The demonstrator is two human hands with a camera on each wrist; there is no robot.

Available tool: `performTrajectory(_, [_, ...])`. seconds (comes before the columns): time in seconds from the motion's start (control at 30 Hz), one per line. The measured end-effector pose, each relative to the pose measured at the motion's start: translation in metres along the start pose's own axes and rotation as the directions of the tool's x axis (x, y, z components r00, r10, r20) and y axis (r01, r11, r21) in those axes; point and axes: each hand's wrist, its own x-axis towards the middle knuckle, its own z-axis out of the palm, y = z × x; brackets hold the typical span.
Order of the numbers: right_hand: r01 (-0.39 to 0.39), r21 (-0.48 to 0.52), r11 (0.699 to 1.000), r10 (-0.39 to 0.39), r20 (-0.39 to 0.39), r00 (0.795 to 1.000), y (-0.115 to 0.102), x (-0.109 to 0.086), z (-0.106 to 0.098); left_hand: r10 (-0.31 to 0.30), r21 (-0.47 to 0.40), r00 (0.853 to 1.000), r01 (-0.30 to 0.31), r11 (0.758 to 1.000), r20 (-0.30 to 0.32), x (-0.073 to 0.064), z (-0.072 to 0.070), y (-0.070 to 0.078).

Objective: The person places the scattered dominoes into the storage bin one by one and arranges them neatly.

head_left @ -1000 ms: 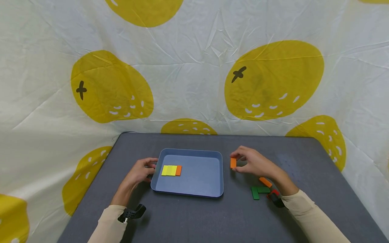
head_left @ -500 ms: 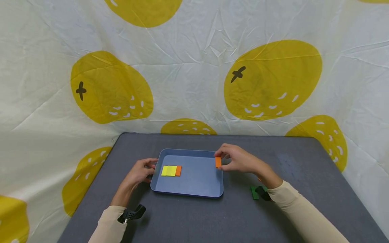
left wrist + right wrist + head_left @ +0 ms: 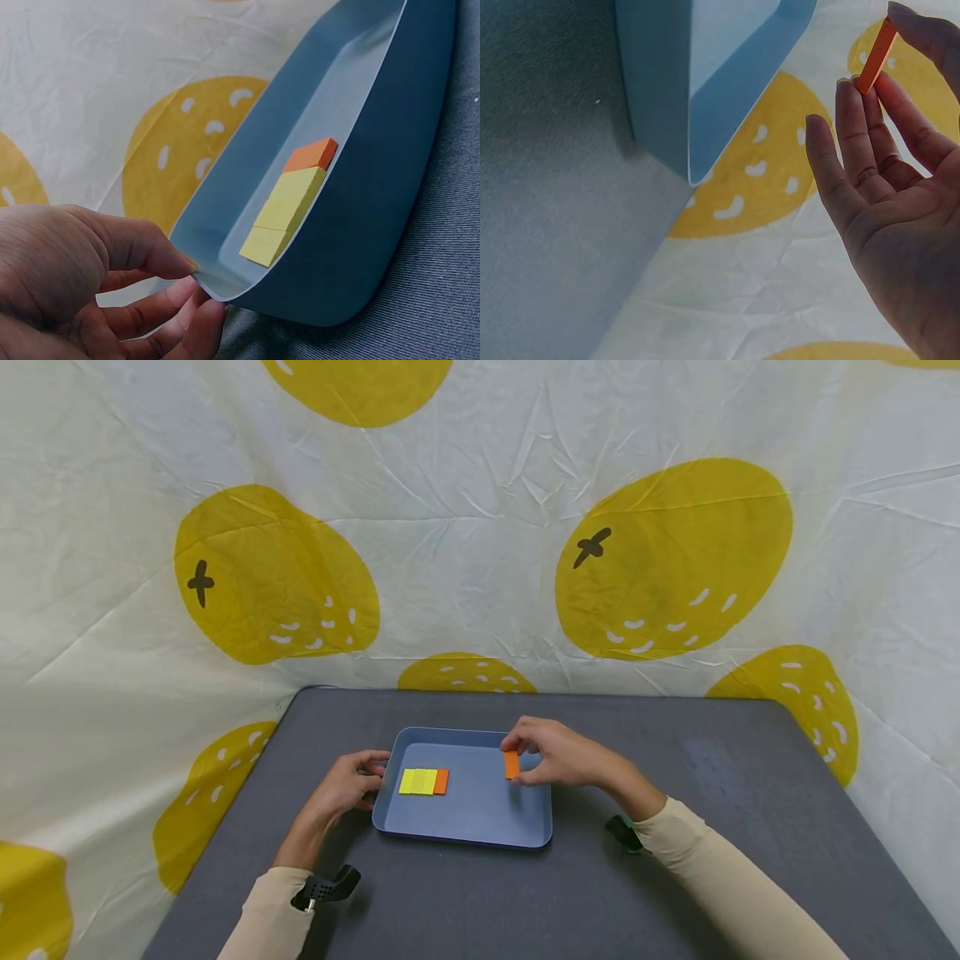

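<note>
My right hand (image 3: 564,757) pinches an orange rectangular block (image 3: 512,765) between thumb and fingertips, upright above the right part of a blue-grey tray (image 3: 480,818). In the right wrist view, the orange block (image 3: 877,56) shows its narrow edge. My left hand (image 3: 345,787) holds the tray's left rim; up close, the thumb (image 3: 161,255) lies at the rim with fingers on the outer side. Inside the tray, yellow blocks (image 3: 417,782) lie flat against one another, with another orange block (image 3: 442,782) touching their right side.
The tray stands on a dark grey table (image 3: 480,902). Behind it hangs a white cloth (image 3: 465,577) with yellow fruit prints. A sliver of a green block (image 3: 632,850) shows by the right wrist's black strap (image 3: 621,832); the forearm covers that area.
My right hand has carried the orange block leftward from beside the tray to over it. Its forearm now hides most of the loose blocks at right. My left hand stays put.
</note>
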Motion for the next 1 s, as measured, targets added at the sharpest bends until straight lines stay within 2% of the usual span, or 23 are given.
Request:
performTrajectory(0.43, [0.009, 0.019, 1.0, -0.01, 0.062, 0.998, -0.01, 0.024, 0.012, 0.006, 0.01, 1.0, -0.006, 1.0, 0.001, 0.0, -0.001, -0.002])
performTrajectory(0.77, [0.002, 0.039, 0.999, -0.007, 0.12, 0.993, -0.012, 0.043, 0.024, -0.014, 0.012, 1.0, 0.014, 1.0, -0.002, 0.002, 0.0, -0.002])
performTrajectory(1.0, [0.015, 0.0, 1.0, -0.014, 0.138, 0.99, -0.015, 0.056, 0.03, -0.014, 0.012, 1.0, 0.014, 1.0, -0.003, 0.001, 0.0, -0.001])
